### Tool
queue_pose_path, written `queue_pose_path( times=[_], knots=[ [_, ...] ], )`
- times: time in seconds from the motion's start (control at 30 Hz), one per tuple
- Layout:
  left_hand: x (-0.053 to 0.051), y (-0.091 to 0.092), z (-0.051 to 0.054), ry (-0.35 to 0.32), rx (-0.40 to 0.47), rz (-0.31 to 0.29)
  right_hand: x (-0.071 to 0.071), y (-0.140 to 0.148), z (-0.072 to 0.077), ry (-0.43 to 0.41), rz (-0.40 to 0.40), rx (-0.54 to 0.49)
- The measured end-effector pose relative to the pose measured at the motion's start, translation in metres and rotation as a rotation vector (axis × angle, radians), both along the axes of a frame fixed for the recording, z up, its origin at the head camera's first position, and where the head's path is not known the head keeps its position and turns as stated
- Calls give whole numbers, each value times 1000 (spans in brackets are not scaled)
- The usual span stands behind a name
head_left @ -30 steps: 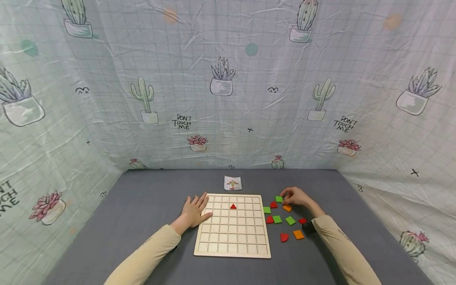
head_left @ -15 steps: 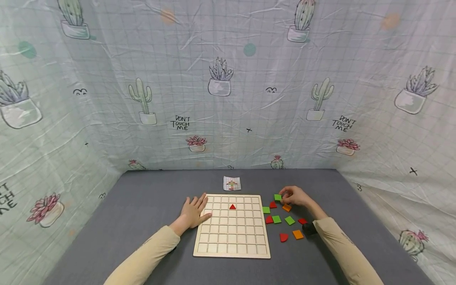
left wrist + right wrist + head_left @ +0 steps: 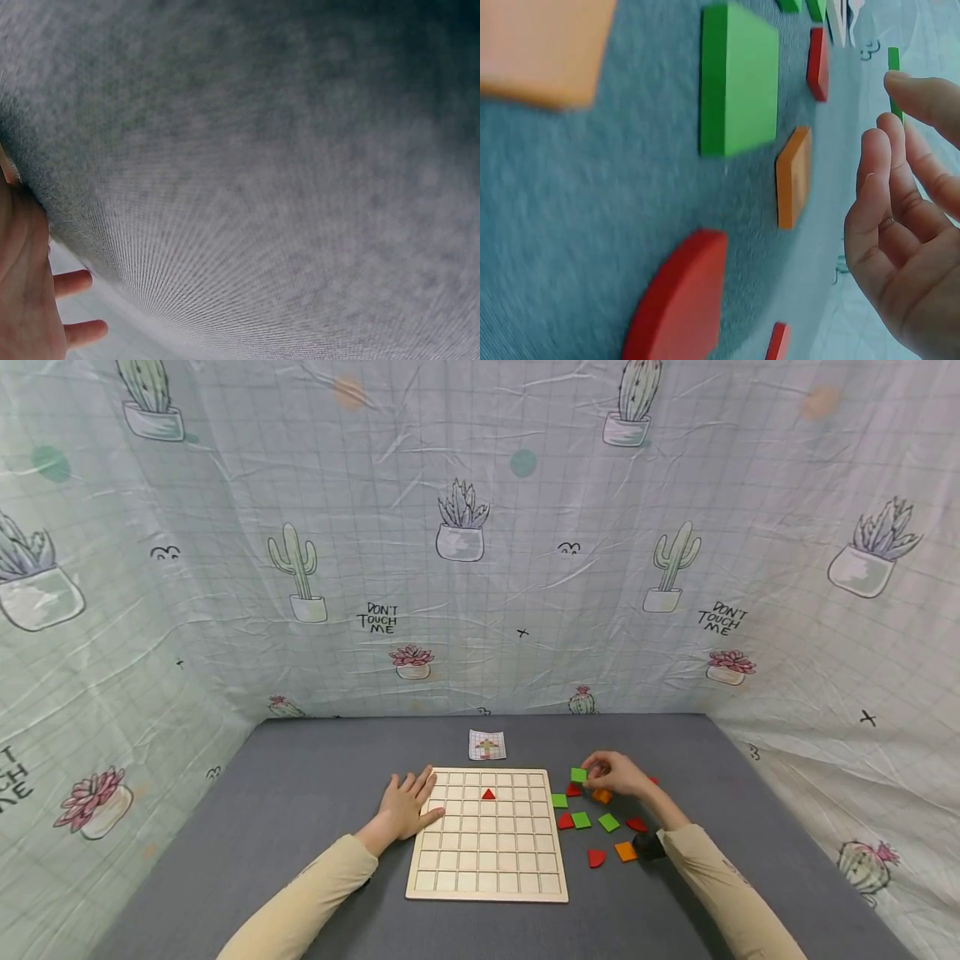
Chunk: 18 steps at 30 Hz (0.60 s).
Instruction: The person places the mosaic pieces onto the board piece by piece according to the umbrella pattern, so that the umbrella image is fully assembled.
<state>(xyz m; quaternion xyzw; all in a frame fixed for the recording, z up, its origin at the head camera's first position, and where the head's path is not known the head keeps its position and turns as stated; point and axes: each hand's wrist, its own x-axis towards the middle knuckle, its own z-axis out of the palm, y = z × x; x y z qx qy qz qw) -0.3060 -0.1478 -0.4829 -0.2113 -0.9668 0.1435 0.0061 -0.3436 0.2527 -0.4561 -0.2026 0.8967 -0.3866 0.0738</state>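
Note:
A pale wooden grid board lies on the grey table, and a red triangle sits in one of its upper cells. My left hand rests with spread fingers on the board's upper left edge; the left wrist view shows part of that hand beside grey cloth. Beyond the board's upper right corner, my right hand pinches a green square. In the right wrist view the same green piece is seen edge-on between thumb and fingers of the right hand.
Right of the board lie several loose pieces, among them a green square, an orange square and a red rounded piece. A small patterned card lies behind the board. Printed cloth hangs around the table.
The right hand has lifted the green square off the table and moved it slightly left, towards the board. Near the right forearm a red piece has come into view. The left hand stays in place.

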Motion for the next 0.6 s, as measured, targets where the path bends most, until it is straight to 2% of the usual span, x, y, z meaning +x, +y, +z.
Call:
queue_pose_path(
  times=[0.13, 0.4, 0.6],
  knots=[
    [3, 0, 2, 21, 62, -19, 5, -6, 0, -19, 21, -24],
    [6, 2, 7, 25, 52, -15, 12, -19, -2, -50, 64, -39],
    [6, 2, 6, 7, 50, -5, 17, -28, -3, -53, 106, -41]
  ],
)
